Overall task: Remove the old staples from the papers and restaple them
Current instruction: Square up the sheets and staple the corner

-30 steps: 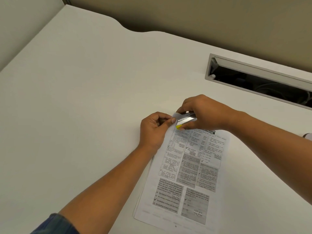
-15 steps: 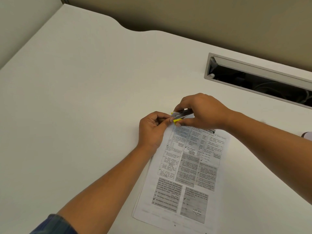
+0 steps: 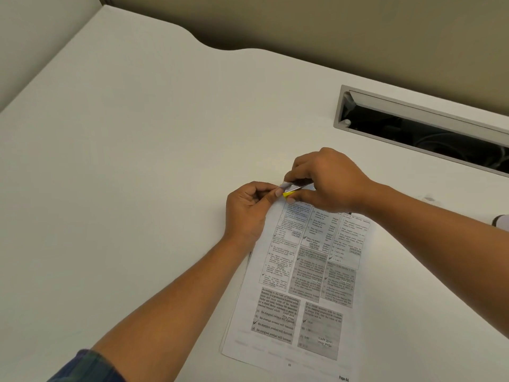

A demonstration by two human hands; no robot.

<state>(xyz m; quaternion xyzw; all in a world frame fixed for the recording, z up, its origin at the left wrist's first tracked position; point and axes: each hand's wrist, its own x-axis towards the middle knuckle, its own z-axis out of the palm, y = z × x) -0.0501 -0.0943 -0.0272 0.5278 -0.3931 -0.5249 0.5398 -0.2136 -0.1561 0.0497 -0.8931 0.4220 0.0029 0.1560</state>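
Note:
A stack of printed papers (image 3: 303, 285) lies on the white desk (image 3: 137, 161), long side running toward me. My left hand (image 3: 246, 208) pinches the stack's top left corner, which is bent up a little. My right hand (image 3: 325, 180) grips a small stapler (image 3: 293, 188) with a metal top and yellow base. Its front end sits over that same corner, right against my left thumb. The staple itself is hidden under my fingers.
A grey-framed cable slot (image 3: 424, 128) is cut into the desk at the back right. A small white object (image 3: 500, 221) peeks in at the right edge. The desk's curved back edge meets a beige wall.
Both hands and the paper corner have shifted slightly away from me. The stapler has slid further onto the corner, between my right fingers and left thumb.

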